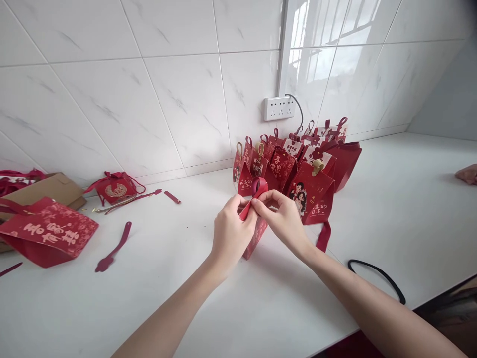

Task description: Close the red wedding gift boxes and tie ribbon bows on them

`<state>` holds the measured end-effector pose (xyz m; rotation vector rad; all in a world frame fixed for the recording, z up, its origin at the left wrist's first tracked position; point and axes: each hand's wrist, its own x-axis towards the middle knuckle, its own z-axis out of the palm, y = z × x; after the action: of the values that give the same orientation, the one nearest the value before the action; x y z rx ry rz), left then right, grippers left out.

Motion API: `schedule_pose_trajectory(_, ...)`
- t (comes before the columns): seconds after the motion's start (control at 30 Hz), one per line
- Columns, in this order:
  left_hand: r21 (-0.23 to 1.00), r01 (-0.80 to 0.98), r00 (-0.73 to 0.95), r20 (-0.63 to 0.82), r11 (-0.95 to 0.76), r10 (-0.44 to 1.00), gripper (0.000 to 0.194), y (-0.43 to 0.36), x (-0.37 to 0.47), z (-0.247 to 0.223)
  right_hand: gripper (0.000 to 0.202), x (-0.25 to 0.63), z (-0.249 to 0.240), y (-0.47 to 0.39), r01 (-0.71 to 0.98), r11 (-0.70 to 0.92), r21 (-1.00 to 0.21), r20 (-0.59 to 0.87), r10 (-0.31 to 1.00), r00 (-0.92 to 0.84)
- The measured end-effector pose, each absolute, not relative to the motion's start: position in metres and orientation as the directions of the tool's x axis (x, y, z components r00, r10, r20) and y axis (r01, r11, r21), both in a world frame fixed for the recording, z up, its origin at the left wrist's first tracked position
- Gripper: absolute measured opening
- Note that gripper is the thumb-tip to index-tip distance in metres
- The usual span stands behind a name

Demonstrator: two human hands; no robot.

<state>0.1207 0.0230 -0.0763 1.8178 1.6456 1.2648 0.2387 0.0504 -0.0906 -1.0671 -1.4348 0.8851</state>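
My left hand (233, 231) and my right hand (281, 216) meet at the middle of the view, fingers pinched on a looped red ribbon (260, 186). The ribbon stands at the top of a small red gift box (257, 237), which is mostly hidden behind my hands. Close behind and to the right, a red box (311, 194) shows a printed couple and a gold ribbon loop. Below that box, a loose end of red ribbon (324, 237) lies on the white counter (186, 298).
Several red boxes (283, 166) crowd near the wall. At left lie a red bag (50, 231), a cardboard box (59, 188), a small red pouch (116, 188) and a flower-ended strap (114, 248). A black cord (380, 272) is at right; another person's hand (467, 174) shows at the right edge.
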Motion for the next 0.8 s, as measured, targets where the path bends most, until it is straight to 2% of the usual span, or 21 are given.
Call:
schedule_pose_trajectory(0.23, 0.742, 0.621, -0.126, 0.414, -0.254, 0.901, 0.024, 0.030, 0.116, -0.085, 0.017, 0.238, -0.092, 0.052, 0.081, 0.267, -0.960, 0.265, 0.964, -0.039)
schedule_pose_trajectory(0.43, 0.716, 0.648, -0.126, 0.436, -0.259, 0.891, 0.025, 0.031, 0.115, -0.086, 0.027, 0.236, -0.094, 0.050, 0.035, 0.257, -0.966, 0.255, 0.965, -0.063)
schedule_pose_trajectory(0.67, 0.552, 0.737, -0.043, 0.616, -0.391, 0.787, 0.027, 0.029, 0.116, -0.090, 0.024, 0.238, -0.088, 0.045, 0.085, 0.266, -0.960, 0.263, 0.964, -0.045)
schedule_pose_trajectory(0.8, 0.605, 0.718, -0.062, 0.549, -0.345, 0.833, 0.027, 0.031, 0.113, -0.089, 0.021, 0.239, -0.087, 0.046, 0.092, 0.257, -0.962, 0.251, 0.965, -0.070)
